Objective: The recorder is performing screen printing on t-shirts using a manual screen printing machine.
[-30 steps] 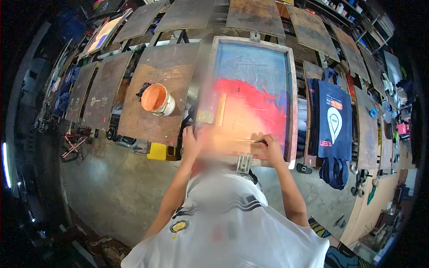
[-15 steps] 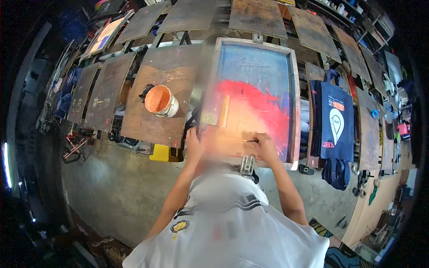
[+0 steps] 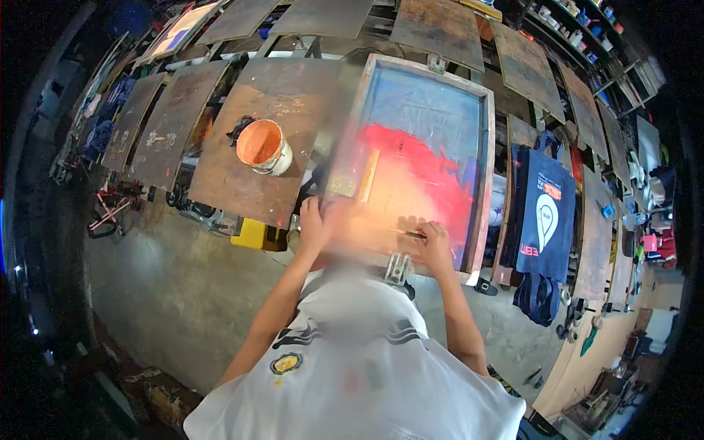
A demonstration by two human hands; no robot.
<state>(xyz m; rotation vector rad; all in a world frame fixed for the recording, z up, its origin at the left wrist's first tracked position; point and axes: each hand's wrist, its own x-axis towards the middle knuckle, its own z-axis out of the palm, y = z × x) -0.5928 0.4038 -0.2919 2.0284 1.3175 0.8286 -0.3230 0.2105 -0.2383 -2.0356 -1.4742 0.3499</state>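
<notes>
Screen-printing frame point(image 3: 480, 183), one, wooden-rimmed: lies in front of you, slightly right of centre, its mesh point(image 3: 422, 95) blue at the far end, with red and orange below; a metal clamp point(image 3: 398, 268) sits at its near edge. Slim stick-like tool point(image 3: 411, 233), one, pale with a dark end: just above or touching the orange area, exact contact unclear; the grip of your right hand point(image 3: 436, 246) is closed about its dark end. Your left hand point(image 3: 315, 226), fingers bent, is at the frame's blurred left side; you cannot tell whether its grip holds anything. Handling, as judged: the tool is likely light and stiff, slick if inked, best pinched at the dark end; the frame is likely rigid, its mesh easily damaged, so take it by the wooden rim. Pale bucket point(image 3: 281, 158), orange inside: on the brown board surface point(image 3: 235, 176) to your left. Markings: navy tote bag point(image 3: 543, 213) to your right, with white and pinkish-red lettering and a white pin-shaped emblem; shirt crest point(image 3: 286, 364), yellow and dark, its writing too small to read.
</notes>
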